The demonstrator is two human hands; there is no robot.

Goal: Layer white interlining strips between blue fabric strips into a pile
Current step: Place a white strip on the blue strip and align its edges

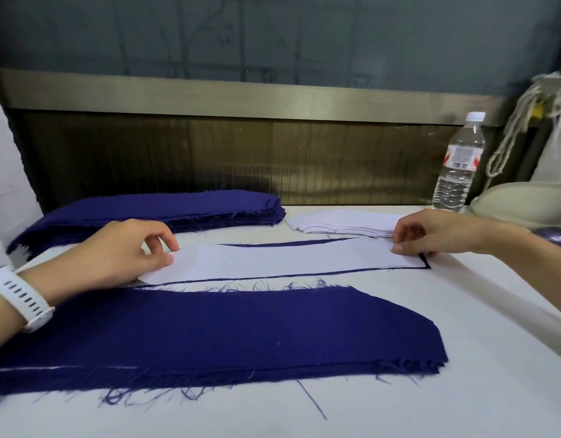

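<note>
A white interlining strip [282, 259] lies flat on a blue fabric strip whose dark edge [273, 275] shows along its near side. My left hand [121, 251] pinches the strip's left end between thumb and fingers. My right hand [430, 233] pinches its right end. A stack of blue fabric strips [165, 210] sits at the back left. A small stack of white interlining strips [345, 222] lies at the back right. A wide pile of blue fabric [241, 333] with frayed edges lies nearest me.
A clear water bottle [459, 162] stands at the back right beside a cream rounded object [525, 200]. A white rope [525, 118] hangs above it. A dark wall panel [209, 153] bounds the white table's [462, 390] far edge. A white watch [23, 298] is on my left wrist.
</note>
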